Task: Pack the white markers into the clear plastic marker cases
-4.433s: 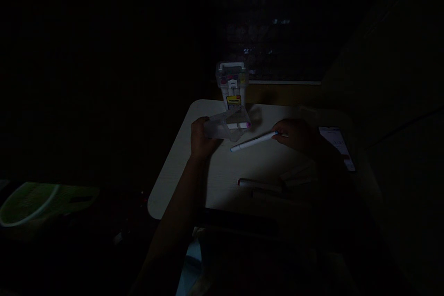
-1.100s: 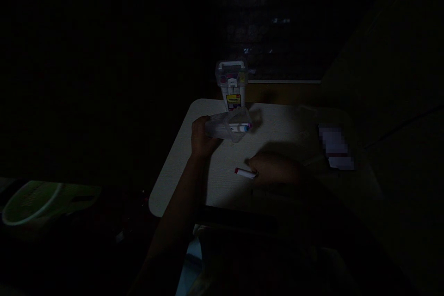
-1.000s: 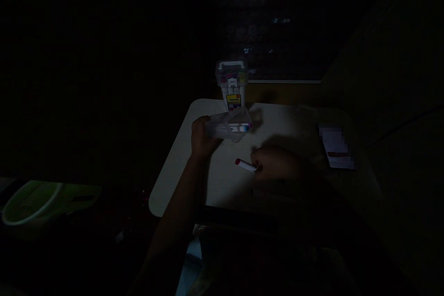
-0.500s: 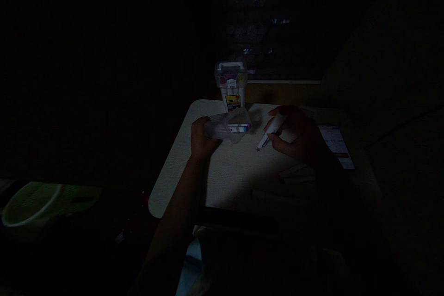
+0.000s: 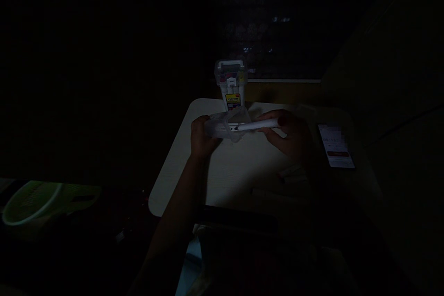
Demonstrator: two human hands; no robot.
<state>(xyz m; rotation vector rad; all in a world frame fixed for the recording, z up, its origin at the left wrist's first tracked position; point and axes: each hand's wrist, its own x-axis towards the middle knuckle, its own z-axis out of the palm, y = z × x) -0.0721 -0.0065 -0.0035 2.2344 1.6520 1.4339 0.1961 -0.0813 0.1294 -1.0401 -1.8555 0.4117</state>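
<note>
My left hand (image 5: 200,138) is closed around a clear plastic case (image 5: 218,126), tilted on its side with its open end facing right. Between the fingers of my right hand (image 5: 289,134) is a white marker (image 5: 260,124), lying almost level. The marker's left end is at the mouth of the case, over the pens inside; how deep it reaches is hard to see. Behind the case stands an upright clear marker box (image 5: 231,76) with a white handle, a latch and a yellow label.
Loose markers (image 5: 291,179) lie in shadow on the pale table (image 5: 229,166). A lit phone (image 5: 336,148) rests at the table's right side. To the lower left is a green basket-like object (image 5: 33,201). The surroundings are very dark.
My right hand has swung the marker from a downward slant to nearly level and brought its end left to the case's mouth. My left hand and the case have hardly moved.
</note>
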